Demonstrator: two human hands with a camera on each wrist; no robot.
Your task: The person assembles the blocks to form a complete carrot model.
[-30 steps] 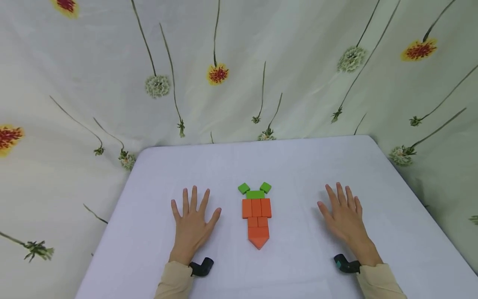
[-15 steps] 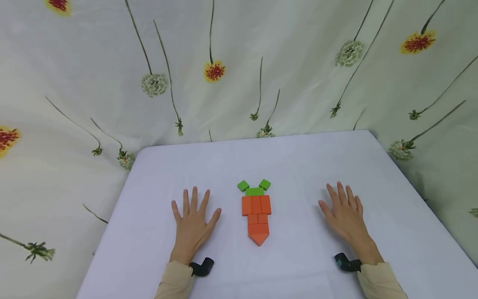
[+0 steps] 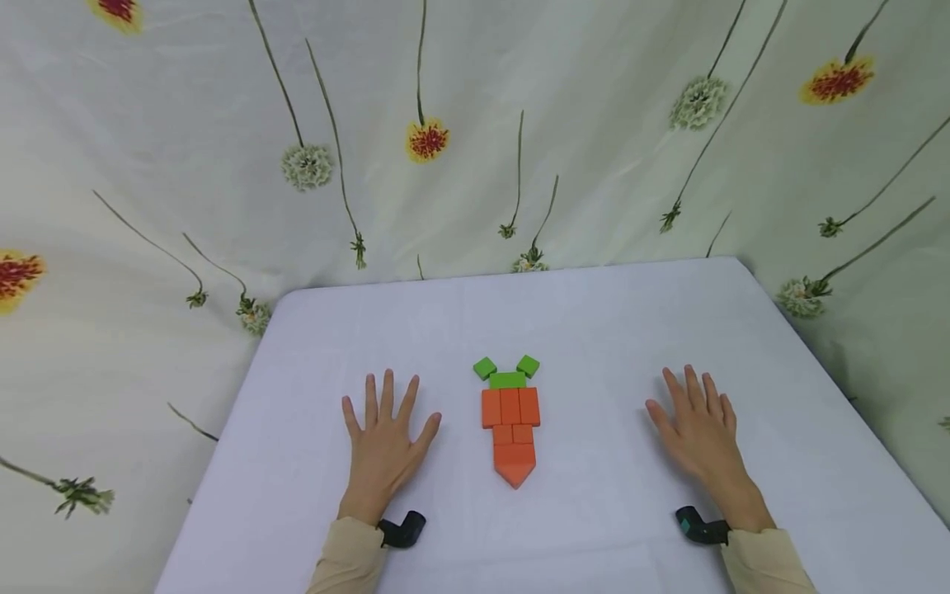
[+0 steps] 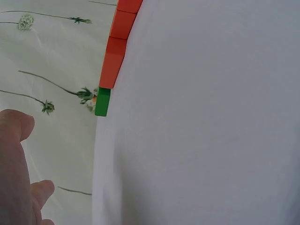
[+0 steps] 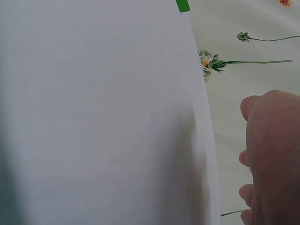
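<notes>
Orange blocks point(image 3: 510, 407) lie together in the middle of the table, tapering to a pointed orange block point(image 3: 515, 464) at the near end. A green block point(image 3: 508, 380) touches their far side, with two small green blocks point(image 3: 529, 365) set askew beyond it. To the left of the blocks, my left hand point(image 3: 382, 454) is palm down with its fingers spread straight, holding nothing. My right hand point(image 3: 701, 437) is off to the right, fingers extended and holding nothing. The left wrist view shows orange blocks point(image 4: 114, 61) and a green one point(image 4: 102, 101) edge-on.
The table point(image 3: 594, 322) has a white cover and rounded far corners. Behind and beside it hangs a pale cloth point(image 3: 594, 165) printed with flowers. A black wrist device point(image 3: 403, 530) is on the left arm, and another black device point(image 3: 701, 526) on the right.
My right hand has shifted a little to the right, away from the blocks. The left hand stays nearly where it was. The head view has tilted slightly; the blocks keep their arrangement.
</notes>
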